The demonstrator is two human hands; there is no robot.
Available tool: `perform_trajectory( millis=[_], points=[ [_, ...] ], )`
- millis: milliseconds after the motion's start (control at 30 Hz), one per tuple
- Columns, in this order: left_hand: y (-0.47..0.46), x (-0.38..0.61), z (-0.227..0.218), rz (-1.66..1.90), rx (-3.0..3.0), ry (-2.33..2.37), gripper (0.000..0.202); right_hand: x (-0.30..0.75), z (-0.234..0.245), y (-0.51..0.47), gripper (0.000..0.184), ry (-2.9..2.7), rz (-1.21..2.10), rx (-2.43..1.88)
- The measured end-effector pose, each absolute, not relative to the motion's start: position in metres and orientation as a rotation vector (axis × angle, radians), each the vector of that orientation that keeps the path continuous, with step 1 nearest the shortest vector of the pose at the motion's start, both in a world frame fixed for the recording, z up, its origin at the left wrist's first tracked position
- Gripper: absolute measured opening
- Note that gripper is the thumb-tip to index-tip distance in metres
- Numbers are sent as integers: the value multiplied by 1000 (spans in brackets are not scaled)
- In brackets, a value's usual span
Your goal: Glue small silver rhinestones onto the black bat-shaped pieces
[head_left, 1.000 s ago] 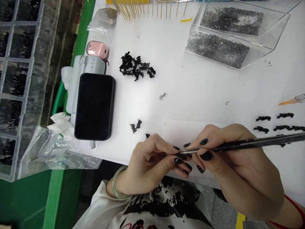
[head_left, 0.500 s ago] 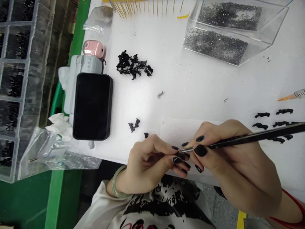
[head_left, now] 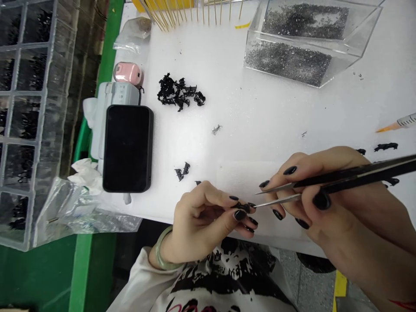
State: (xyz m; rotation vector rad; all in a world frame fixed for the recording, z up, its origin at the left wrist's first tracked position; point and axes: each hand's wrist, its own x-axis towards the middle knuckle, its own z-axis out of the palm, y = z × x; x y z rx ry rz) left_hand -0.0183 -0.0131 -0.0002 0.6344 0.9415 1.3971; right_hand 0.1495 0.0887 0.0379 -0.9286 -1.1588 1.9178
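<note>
Between the thumb and fingers of my left hand [head_left: 208,216] is a small black plastic part [head_left: 243,206]. My right hand [head_left: 341,203] grips black tweezers [head_left: 349,178] with thin silver points. The points stand apart, and the lower one reaches the right end of the part or just beside it; nothing shows between them. Left of centre on the white table, two small loose black parts [head_left: 182,171] lie close together. A bigger heap of such parts [head_left: 180,92] sits farther back. A little pile of tiny silver pieces [head_left: 216,129] rests mid-table.
A clear acrylic box [head_left: 305,47] of tiny dark pieces stands at the back right. Black parts [head_left: 385,147] lie partly behind my right hand, near an orange-tipped syringe [head_left: 396,123]. At left are a black phone-like device [head_left: 128,148], a pink case [head_left: 128,73] and a divided bin [head_left: 26,93].
The tweezers have opened and drawn back to the right with my right hand. My left hand keeps the black part, which now shows more. The whole view has shifted slightly.
</note>
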Motion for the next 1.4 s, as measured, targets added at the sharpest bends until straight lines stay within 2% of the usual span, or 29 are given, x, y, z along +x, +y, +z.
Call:
perform_trajectory(
  millis=[133,300,433,467,533,600,667,800,867,933,1067,1133,1200,1300,1400],
  points=[
    [-13,-18,0,1411,643,980,29,155,35,89,14,-1318,1751,-1014],
    [-13,-20,-5,1415,693,999,23,163,27,93,31,-1542,1470,-816],
    [-12,-19,-8,1442,739,929,16,172,26,97,20,-1896,1131,-687],
    [-13,-18,-8,1453,753,905,16,174,27,98,24,-1987,1091,-609],
    [-18,-18,-7,1450,757,823,24,174,28,99,43,-2171,1065,-428],
    [-24,-18,-7,1395,688,690,38,171,28,99,50,-2316,1063,-259],
    [-31,-18,-9,1291,549,557,49,167,27,98,46,-2379,1059,-113],
    [-42,-15,-17,1176,417,488,49,157,29,92,29,-2397,1021,-10],
    [-49,-16,-20,1175,462,534,50,155,30,86,28,-2425,967,-26],
    [-58,-23,-24,1216,608,729,45,158,30,82,30,-2452,893,-74],
    [-63,-61,-37,1366,1340,1673,17,193,21,91,31,-2431,693,-403],
    [-55,-83,-44,1255,1685,1919,20,226,14,103,27,-2386,554,-715],
    [-46,-97,-49,1129,1893,1961,28,263,4,115,13,-2305,426,-1047],
    [-38,-106,-52,992,2069,1913,34,304,-13,123,21,-2178,341,-1406],
    [-35,-108,-55,924,2177,1908,34,320,-28,123,23,-2118,362,-1582]
  ],
)
